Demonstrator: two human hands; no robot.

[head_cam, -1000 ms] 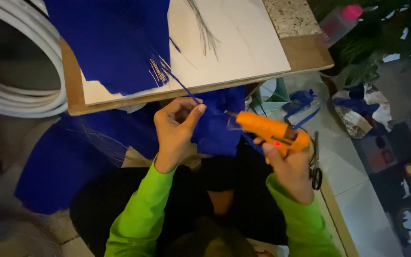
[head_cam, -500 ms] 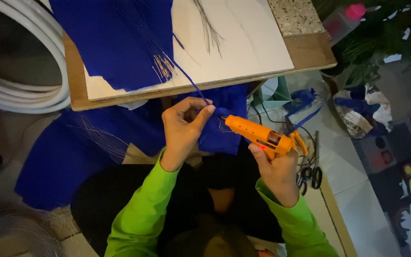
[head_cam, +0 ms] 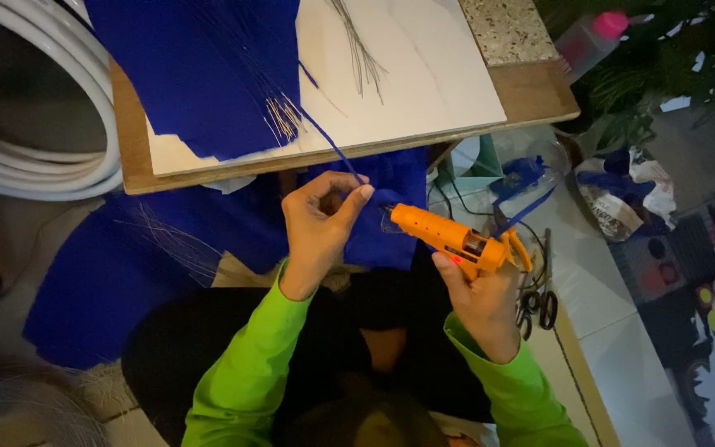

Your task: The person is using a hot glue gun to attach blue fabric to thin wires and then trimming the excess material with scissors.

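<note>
Right hand [head_cam: 477,294] grips glue gun [head_cam: 453,238], left hand [head_cam: 318,225] pinches blue strip [head_cam: 337,149]

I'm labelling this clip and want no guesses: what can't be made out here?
Head view only:
- Where the glue gun nozzle meets the blue strip: too small, dim.
- What the left hand pinches: hidden by its fingers.
- Scissors: partly behind the right hand.
- White hose coil: cut off at the left edge.
</note>
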